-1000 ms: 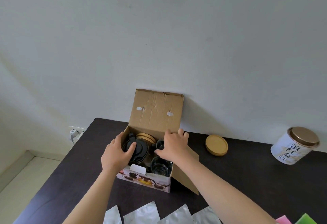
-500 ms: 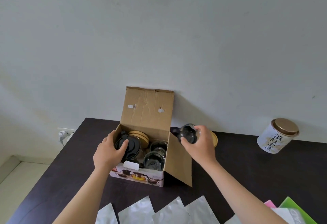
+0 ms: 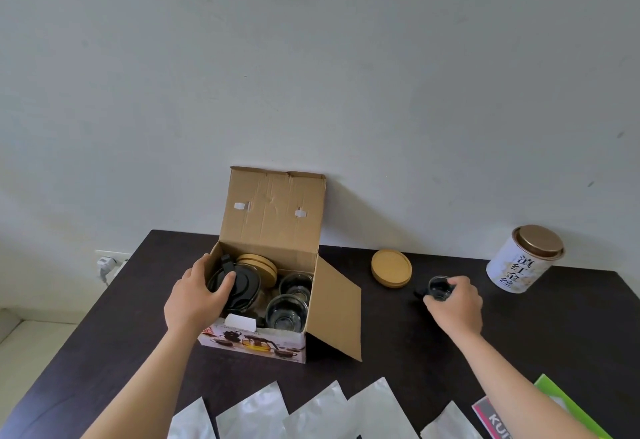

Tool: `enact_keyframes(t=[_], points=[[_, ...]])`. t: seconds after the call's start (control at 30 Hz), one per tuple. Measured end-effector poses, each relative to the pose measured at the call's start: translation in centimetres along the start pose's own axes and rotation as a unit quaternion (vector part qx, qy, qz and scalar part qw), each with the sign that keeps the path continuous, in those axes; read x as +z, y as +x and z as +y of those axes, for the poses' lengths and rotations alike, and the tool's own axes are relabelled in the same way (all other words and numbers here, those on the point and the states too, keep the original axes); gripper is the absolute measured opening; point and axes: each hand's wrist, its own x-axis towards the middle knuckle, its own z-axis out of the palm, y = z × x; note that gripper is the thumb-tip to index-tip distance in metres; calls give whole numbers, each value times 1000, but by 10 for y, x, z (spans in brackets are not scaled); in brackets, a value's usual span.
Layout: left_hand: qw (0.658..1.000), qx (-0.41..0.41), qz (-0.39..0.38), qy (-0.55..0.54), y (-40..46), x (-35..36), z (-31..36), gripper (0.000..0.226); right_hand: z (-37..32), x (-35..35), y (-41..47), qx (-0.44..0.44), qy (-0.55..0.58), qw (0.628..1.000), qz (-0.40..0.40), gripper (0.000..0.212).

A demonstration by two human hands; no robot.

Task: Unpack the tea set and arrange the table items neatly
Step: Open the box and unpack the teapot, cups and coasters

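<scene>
Unpacking's mid-way: right hand (image 3: 457, 303) grips a small clear glass cup (image 3: 440, 288) down by the dark table (image 3: 554, 327), near the round bamboo coaster (image 3: 391, 268). Left hand (image 3: 197, 294) clasps the black-lidded glass teapot (image 3: 239, 286) inside the open cardboard box (image 3: 277, 210). Probably release the cup next, then lift the teapot.
</scene>
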Motion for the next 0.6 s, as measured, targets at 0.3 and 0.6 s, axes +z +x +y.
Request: enact_keyframes(t=[0.3, 0.6], points=[[1000, -9, 4, 6, 1, 2, 1, 67, 1, 5, 34, -1, 5, 1000, 1, 51], [1000, -6, 7, 3, 3, 4, 0, 67, -7, 16, 78, 5, 12, 1000, -9, 65]])
